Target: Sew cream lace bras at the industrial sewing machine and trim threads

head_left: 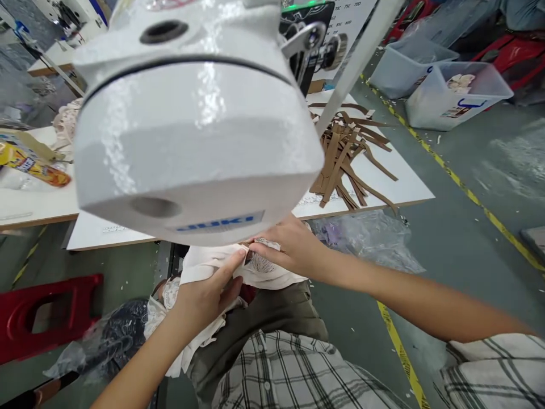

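A large white sewing machine head (200, 136) fills the upper middle of the view and hides its needle area. Just below its front edge, my left hand (208, 298) grips a cream cloth garment piece (204, 262), thumb and fingers closed on it. My right hand (293, 247) reaches in from the right and pinches the same cloth, its fingertips partly behind the machine. Between the hands lies a patch of lace-like pattern (259, 263) and a small brown bit. More cream cloth with lace hangs over my lap at the left.
Many brown strips (340, 159) lie heaped on the white tabletop (404, 184) at the right. A red stool (51, 312) stands at lower left. Clear plastic bins (457, 102) sit on the floor at upper right. A yellow snack pack (32, 165) rests on the left table.
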Tool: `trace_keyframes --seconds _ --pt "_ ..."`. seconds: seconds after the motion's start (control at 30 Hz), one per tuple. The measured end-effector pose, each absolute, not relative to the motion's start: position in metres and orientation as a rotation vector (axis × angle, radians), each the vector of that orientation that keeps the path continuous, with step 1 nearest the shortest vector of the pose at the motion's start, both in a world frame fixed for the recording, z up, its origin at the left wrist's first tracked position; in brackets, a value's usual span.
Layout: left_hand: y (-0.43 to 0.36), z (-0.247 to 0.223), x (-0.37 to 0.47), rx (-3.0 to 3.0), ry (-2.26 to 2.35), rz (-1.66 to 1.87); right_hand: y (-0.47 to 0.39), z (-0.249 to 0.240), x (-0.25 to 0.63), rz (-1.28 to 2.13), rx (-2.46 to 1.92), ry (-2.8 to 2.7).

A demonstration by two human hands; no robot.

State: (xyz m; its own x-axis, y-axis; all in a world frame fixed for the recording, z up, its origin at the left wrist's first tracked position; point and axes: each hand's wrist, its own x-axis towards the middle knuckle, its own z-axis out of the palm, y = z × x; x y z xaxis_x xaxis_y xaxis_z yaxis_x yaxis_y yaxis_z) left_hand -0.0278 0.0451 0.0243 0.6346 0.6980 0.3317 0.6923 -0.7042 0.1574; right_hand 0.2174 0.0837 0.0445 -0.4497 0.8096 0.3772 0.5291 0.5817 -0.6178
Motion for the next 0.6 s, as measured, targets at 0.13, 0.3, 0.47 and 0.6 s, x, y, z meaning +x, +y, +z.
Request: trace_keyframes --seconds 0.13,0.3,0.47,0.6 --pt "0.041 0.029 -0.020 2.841 1.259 0.542 0.087 0.038 0.215 0.603 -1.041 -2.060" --pt "0.041 0.030 -0.015 2.870 1.339 0.500 0.090 0.045 0.215 0.643 -1.039 -2.068" --pt "0.038 0.030 -0.014 2.865 1.411 0.457 0.079 0.032 0.215 0.391 -0.931 -2.032" --pt "0.036 0.036 -0.022 2.779 1.411 0.397 0.078 0.027 0.215 0.093 -0.789 -2.105"
